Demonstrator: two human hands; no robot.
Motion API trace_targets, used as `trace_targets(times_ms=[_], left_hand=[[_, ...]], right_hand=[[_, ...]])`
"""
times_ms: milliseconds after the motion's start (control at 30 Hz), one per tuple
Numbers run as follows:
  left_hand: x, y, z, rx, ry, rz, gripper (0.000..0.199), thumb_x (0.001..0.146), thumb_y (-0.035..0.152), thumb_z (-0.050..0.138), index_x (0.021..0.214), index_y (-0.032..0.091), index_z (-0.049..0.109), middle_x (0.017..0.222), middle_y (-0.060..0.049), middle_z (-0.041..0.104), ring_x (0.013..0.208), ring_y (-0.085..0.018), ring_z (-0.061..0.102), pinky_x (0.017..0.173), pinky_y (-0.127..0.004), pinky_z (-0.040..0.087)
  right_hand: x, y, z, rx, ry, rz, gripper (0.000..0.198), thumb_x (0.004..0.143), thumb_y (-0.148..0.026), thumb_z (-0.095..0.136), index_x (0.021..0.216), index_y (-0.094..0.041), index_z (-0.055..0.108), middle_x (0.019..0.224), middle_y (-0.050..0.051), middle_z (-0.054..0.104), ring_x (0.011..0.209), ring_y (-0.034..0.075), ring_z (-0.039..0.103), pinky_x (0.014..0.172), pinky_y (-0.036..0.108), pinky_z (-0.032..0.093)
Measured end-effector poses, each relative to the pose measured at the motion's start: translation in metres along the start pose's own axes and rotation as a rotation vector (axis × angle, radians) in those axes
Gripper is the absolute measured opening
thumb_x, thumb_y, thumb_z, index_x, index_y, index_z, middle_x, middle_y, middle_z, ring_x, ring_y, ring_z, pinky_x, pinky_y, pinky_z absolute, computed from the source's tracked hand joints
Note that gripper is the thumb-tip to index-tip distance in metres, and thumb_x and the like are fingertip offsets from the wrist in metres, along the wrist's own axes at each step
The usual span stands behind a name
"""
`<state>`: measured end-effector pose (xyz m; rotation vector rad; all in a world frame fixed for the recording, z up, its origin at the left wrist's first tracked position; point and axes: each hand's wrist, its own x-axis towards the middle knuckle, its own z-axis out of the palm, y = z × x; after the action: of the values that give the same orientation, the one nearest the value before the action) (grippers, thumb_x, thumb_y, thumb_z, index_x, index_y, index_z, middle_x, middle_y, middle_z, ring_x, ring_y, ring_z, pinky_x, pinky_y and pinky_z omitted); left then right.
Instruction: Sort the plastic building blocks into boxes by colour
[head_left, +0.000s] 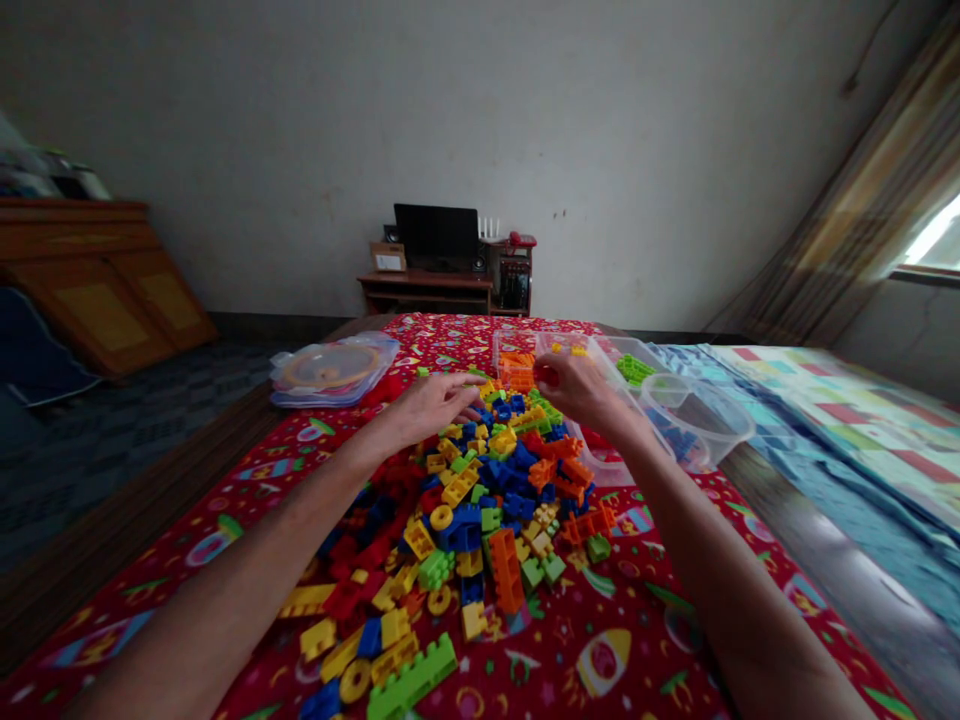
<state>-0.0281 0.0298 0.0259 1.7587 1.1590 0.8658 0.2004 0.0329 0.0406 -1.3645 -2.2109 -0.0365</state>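
Note:
A heap of toy building bricks (517, 470) in red, blue, yellow, green and orange spreads over the table. Above its far left part is my left hand (431, 408), fingers stretched forward and apart, with nothing visible in them. My right hand (577, 388) is at the far right of the heap, beside the clear plastic containers. Its fingers are curled together; red shows at the fingertips, but I cannot tell whether it is a brick or the cloth behind. Orange bricks (516, 370) lie in a clear container just left of that hand.
Green bricks (634, 369) sit in another clear container at right. A round clear tub (724, 420) holds blue pieces. Stacked plastic lids (330, 372) lie at the far left of the red patterned tablecloth (600, 610). A bed (840, 420) adjoins the table's right side.

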Motion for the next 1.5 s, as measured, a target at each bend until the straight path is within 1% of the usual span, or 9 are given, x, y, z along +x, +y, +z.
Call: trace_targets(times_ms=[267,400,567,733,867,1100,1233,1400,1500], left_hand=[[0.0,-0.002,-0.007,0.208,-0.024,0.095,0.042,0.078,0.043,0.056,0.108,0.016,0.069,0.085,-0.006,0.075,0.08,-0.022,0.071,0.072,-0.03,0.056],[-0.003,0.002,-0.011,0.385,-0.012,0.123,0.041,0.079,0.044,0.055,0.108,0.019,0.07,0.09,-0.005,0.075,0.084,-0.023,0.069,0.073,-0.029,0.054],[-0.011,0.013,-0.021,0.398,-0.04,0.16,0.035,0.08,0.044,0.054,0.105,0.024,0.07,0.09,-0.003,0.075,0.086,-0.022,0.067,0.077,-0.028,0.052],[-0.052,0.013,-0.034,0.714,-0.305,0.195,0.018,0.076,0.034,0.061,0.088,0.025,0.071,0.087,0.0,0.071,0.08,-0.019,0.064,0.073,-0.025,0.047],[-0.086,0.002,-0.03,0.801,-0.465,0.175,0.026,0.076,0.027,0.062,0.102,0.027,0.066,0.101,0.0,0.067,0.091,-0.019,0.062,0.077,-0.025,0.046],[-0.075,-0.003,-0.015,0.769,-0.335,0.296,0.016,0.084,0.032,0.055,0.08,0.021,0.067,0.09,-0.004,0.065,0.085,-0.018,0.062,0.076,-0.027,0.046],[-0.059,-0.01,-0.02,0.528,-0.123,0.183,0.016,0.079,0.034,0.059,0.081,0.02,0.064,0.082,-0.003,0.068,0.076,-0.018,0.064,0.073,-0.03,0.049],[-0.047,-0.027,-0.014,0.033,0.072,0.07,0.055,0.067,0.05,0.071,0.107,0.018,0.052,0.09,-0.005,0.07,0.081,-0.021,0.067,0.07,-0.031,0.052],[-0.047,-0.028,-0.004,-0.092,0.11,0.015,0.07,0.066,0.056,0.071,0.118,0.017,0.045,0.09,-0.005,0.07,0.078,-0.02,0.067,0.067,-0.028,0.05]], right_hand=[[-0.008,0.05,-0.031,-0.311,-0.179,0.232,0.02,0.079,-0.019,0.056,0.092,-0.016,0.071,0.09,0.009,0.07,0.075,0.015,0.057,0.062,0.024,0.037],[-0.008,0.024,-0.031,-0.161,-0.188,0.134,0.026,0.083,-0.018,0.052,0.099,-0.017,0.072,0.084,0.007,0.07,0.073,0.015,0.06,0.062,0.026,0.04],[-0.017,-0.031,-0.01,-0.216,-0.485,-0.089,0.023,0.078,-0.014,0.059,0.097,-0.019,0.072,0.091,0.009,0.071,0.077,0.018,0.063,0.059,0.026,0.039],[-0.02,-0.046,0.009,-0.297,-0.53,-0.126,0.024,0.08,-0.006,0.05,0.093,-0.015,0.069,0.097,0.013,0.07,0.086,0.021,0.063,0.061,0.027,0.038],[-0.02,-0.036,0.011,-0.209,-0.392,-0.108,0.018,0.084,-0.019,0.054,0.098,-0.016,0.065,0.095,0.01,0.068,0.083,0.018,0.06,0.065,0.026,0.037],[-0.018,-0.042,0.011,-0.092,-0.156,-0.129,0.019,0.088,-0.024,0.048,0.083,-0.015,0.064,0.069,0.004,0.061,0.059,0.011,0.046,0.058,0.025,0.028],[-0.014,-0.046,0.012,0.085,-0.154,-0.15,0.021,0.085,-0.021,0.048,0.093,-0.016,0.067,0.069,0.002,0.062,0.06,0.011,0.048,0.059,0.024,0.029],[-0.018,-0.058,0.019,0.227,-0.207,-0.251,0.035,0.083,-0.02,0.052,0.118,-0.018,0.06,0.07,0.0,0.062,0.062,0.011,0.05,0.06,0.023,0.03],[-0.023,-0.069,0.026,0.245,-0.239,-0.348,0.03,0.086,-0.02,0.051,0.114,-0.017,0.06,0.074,0.002,0.063,0.061,0.01,0.047,0.058,0.023,0.029]])
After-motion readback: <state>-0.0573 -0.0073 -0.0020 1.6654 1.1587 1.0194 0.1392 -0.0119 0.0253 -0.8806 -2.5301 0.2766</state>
